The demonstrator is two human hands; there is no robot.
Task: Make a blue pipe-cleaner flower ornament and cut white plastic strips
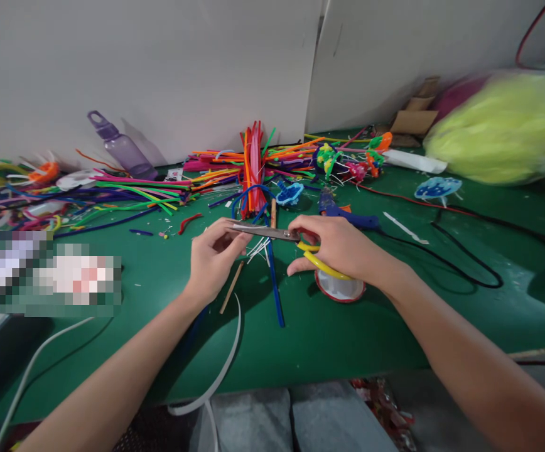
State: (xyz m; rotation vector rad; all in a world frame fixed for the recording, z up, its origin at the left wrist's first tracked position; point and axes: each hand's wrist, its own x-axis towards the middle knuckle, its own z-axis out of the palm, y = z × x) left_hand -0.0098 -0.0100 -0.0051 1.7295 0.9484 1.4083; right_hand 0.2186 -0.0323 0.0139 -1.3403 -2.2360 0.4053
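Observation:
My right hand [333, 245] grips scissors [272, 232] by their yellow handles. The blades point left, toward the fingers of my left hand [213, 257]. Those fingers are pinched together at the blade tips, where a thin white piece shows. A long white strip [238, 326] curves down from behind my left hand over the table's front edge; its upper end is hidden. Below the blades lie thin white bits [259, 250], a narrow wooden stick [232, 289] and a flat blue strip [275, 285]. Under my right hand is a white, red-rimmed round container [341, 289].
Bundled colourful pipe cleaners [253, 163] lie along the back, near a purple bottle [129, 150]. A blue glue gun [352, 218] and its black cable [446, 260] are at right. Blue spotted craft pieces [437, 187] and a yellow-green bag [503, 132] lie further right.

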